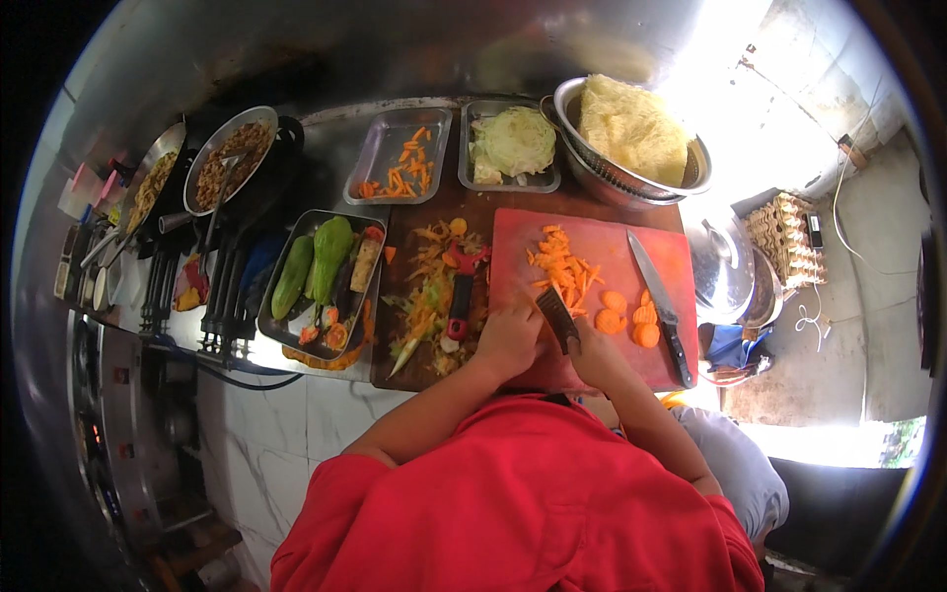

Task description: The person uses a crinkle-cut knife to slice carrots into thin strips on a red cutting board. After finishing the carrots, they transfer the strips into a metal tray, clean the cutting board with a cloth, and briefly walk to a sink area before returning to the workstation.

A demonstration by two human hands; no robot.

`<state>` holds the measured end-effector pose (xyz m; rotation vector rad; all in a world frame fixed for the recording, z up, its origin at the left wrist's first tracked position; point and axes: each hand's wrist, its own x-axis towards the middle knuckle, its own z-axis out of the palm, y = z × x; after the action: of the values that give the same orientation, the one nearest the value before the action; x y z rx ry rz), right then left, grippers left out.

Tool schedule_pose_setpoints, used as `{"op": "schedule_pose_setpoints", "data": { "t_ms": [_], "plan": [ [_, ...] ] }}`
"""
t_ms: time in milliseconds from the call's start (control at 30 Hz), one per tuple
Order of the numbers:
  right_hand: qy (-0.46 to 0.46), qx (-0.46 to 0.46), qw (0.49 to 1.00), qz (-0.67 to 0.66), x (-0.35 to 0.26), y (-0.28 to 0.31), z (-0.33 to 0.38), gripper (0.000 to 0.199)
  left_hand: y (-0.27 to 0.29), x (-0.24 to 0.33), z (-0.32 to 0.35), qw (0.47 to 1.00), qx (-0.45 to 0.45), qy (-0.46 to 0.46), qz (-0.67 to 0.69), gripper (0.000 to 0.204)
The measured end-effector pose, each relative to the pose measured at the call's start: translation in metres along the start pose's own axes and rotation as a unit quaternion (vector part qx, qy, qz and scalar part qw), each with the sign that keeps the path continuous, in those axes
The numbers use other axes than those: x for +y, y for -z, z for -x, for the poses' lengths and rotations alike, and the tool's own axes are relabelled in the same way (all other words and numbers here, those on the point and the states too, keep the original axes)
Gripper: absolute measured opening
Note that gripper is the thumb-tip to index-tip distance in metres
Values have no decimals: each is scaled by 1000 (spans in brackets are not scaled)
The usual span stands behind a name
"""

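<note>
My right hand [598, 353] grips a crinkle cutter [558, 312] with a dark ridged blade, tilted over the red cutting board [513, 237]. Beside the blade, my left hand [510, 340] has its fingers closed together at the blade's edge; whatever they hold is hidden. Just beyond both hands lies a heap of cut carrot sticks [562, 264]. Ridged carrot slices [627, 320] rest to the right of the cutter. A knife [659, 301] with a black handle lies along the board's right side.
Left of the board, a red-and-black peeler [462, 286] sits among vegetable peelings [426, 296]. A tray of vegetables [318, 266] stands farther left. Behind are a carrot tray [370, 158], a cabbage tray [466, 148] and a colander of noodles [702, 163]. Pans [202, 202] occupy the stove.
</note>
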<state>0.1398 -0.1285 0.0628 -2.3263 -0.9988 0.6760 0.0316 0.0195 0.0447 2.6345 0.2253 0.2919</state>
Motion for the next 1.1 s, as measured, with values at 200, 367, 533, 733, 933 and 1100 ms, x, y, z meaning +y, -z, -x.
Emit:
{"op": "schedule_pose_setpoints", "data": {
  "t_ms": [200, 367, 533, 733, 933, 1100],
  "plan": [
    [-22, -50, 998, 33, -42, 6, 5, 23, -14, -27, 23, 983, 102, -145, 38, 15],
    [40, -113, 985, 125, -43, 15, 11, 33, -58, -30, 17, 983, 140, -78, 87, 15],
    [23, -111, 990, 82, -28, 4, -2, 27, -67, -35, 15, 964, 198, -175, 17, 14],
    [58, -103, 989, 92, -34, -9, -19, 26, -98, -44, 2, 977, 177, -121, -24, 16],
    [48, -87, 991, 93, -34, -22, -23, 26, -94, -43, 4, 954, 248, -165, -28, 17],
    [51, -71, 993, 81, -33, -25, -18, 26, -73, -38, 7, 963, 197, -180, -42, 15]
  ]
}}
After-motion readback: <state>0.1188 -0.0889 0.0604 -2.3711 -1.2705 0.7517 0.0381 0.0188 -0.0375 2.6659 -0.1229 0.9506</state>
